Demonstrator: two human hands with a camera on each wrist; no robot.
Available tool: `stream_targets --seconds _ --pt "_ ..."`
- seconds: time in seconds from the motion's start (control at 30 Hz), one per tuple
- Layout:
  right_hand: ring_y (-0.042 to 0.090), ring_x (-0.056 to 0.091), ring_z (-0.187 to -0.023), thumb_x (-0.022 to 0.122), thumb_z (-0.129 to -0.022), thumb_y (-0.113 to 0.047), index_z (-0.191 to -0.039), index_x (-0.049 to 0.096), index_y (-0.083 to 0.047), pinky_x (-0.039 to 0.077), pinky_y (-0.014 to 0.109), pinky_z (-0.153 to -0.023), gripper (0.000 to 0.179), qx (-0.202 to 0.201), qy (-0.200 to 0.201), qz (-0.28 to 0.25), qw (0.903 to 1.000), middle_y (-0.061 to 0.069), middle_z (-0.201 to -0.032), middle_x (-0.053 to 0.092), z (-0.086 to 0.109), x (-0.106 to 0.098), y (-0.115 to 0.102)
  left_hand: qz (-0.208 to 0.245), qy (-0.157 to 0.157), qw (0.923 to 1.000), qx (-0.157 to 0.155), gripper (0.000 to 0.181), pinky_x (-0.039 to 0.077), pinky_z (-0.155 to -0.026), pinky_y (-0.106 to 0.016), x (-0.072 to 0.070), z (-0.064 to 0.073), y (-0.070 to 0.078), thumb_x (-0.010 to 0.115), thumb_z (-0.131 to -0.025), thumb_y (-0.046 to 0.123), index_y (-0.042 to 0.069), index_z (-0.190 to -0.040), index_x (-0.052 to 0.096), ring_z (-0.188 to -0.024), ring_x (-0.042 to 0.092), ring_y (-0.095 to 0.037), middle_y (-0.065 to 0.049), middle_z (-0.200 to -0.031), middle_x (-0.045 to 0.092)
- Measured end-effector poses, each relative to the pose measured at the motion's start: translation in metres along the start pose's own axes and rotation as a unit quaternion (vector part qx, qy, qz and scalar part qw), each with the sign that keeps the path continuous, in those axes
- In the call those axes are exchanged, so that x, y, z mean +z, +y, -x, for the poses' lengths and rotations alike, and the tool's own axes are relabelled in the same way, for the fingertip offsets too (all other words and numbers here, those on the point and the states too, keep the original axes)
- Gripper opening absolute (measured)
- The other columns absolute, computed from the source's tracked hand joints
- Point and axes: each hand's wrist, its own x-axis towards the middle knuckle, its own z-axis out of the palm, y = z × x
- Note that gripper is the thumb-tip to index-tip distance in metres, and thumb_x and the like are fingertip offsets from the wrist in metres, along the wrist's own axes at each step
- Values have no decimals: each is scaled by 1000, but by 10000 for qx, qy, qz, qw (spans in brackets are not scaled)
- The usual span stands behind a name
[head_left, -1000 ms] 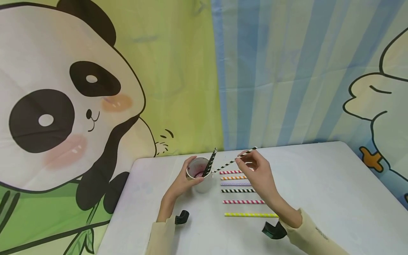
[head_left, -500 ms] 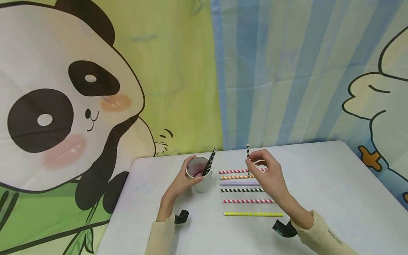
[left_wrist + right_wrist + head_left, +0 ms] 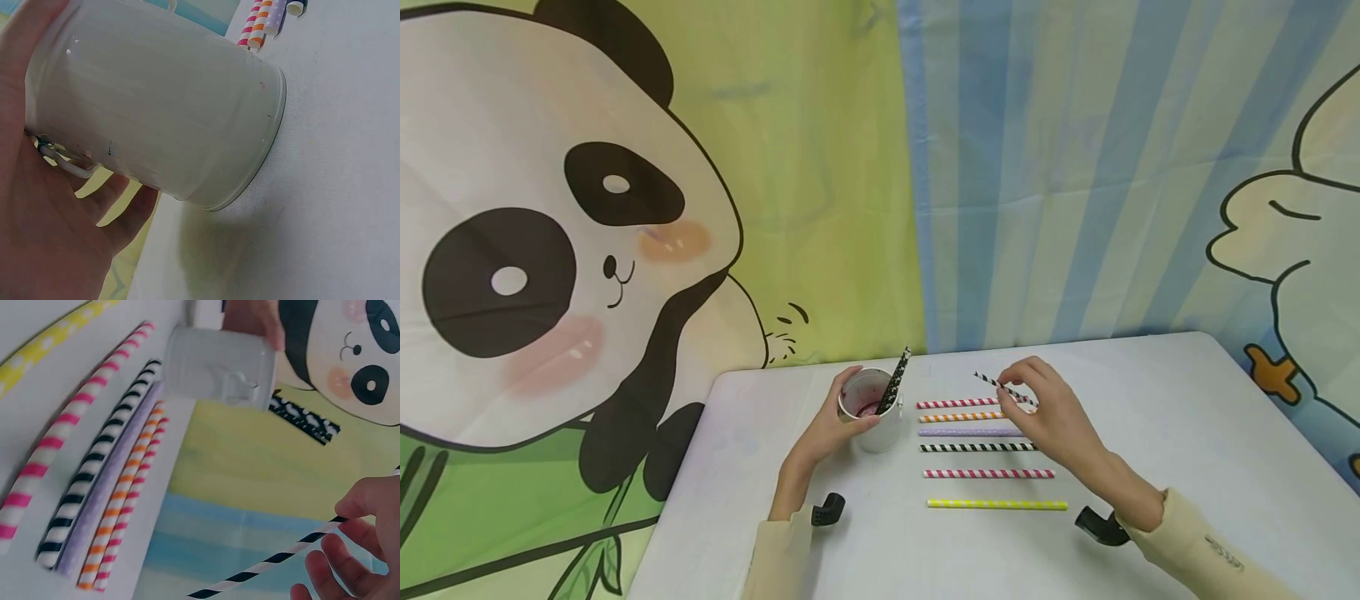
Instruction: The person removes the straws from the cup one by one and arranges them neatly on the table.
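While the fingers of my left hand [image 3: 829, 432] curl round a white cup [image 3: 882, 433], those of my right hand [image 3: 1051, 417] pinch a thin black-and-white straw [image 3: 987, 380], which slants in the air, apart from the cup. Opposite my left thumb, dark white-patterned material [image 3: 892, 385] leans out over the cup's rim. From beneath my right fingers toward my body, separate straws lie in a row on the tabletop [image 3: 1210, 450]: pink-striped [image 3: 955, 404], orange-striped [image 3: 958, 417], lilac [image 3: 966, 432], black-striped [image 3: 973, 447], another pink-striped [image 3: 988, 474], then yellow [image 3: 996, 504].
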Motion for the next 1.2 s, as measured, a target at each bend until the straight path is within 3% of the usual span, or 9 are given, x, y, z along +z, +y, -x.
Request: stream_targets --seconds 0.33,0.53,0.9,1.2 --pt "19 59 -89 75 -83 -4 -95 66 -15 49 38 -74 18 -485 -300 876 9945 -1 -97 63 9 -5 42 3 -5 10000 -19 93 24 -117 -57 1 0 1 81 -85 19 23 -158 23 -142 36 -35 -15 -153 38" --pt "20 58 -80 78 -79 -5 -94 67 -12 47 38 -67 19 -742 -498 1391 9862 3 -92 65 14 -9 66 62 -8 10000 -21 92 23 -117 -59 1 -1 1 81 -85 18 25 -157 24 -143 35 -37 -16 -153 37" --pt "23 55 -74 78 -80 -5 -89 66 -13 42 37 -62 16 -274 -1298 2042 9699 5 -87 62 30 -17 110 52 38 10000 1 92 25 -116 -58 2 0 0 81 -84 17 25 -157 25 -141 36 -37 -16 -153 38" --pt "28 56 -78 75 -84 -7 -91 66 -12 45 45 -64 12 80 -1659 2365 9573 7 -88 61 31 -22 127 82 17 9999 57 92 26 -115 -59 2 1 0 81 -84 17 24 -157 24 -141 35 -38 -17 -153 37"
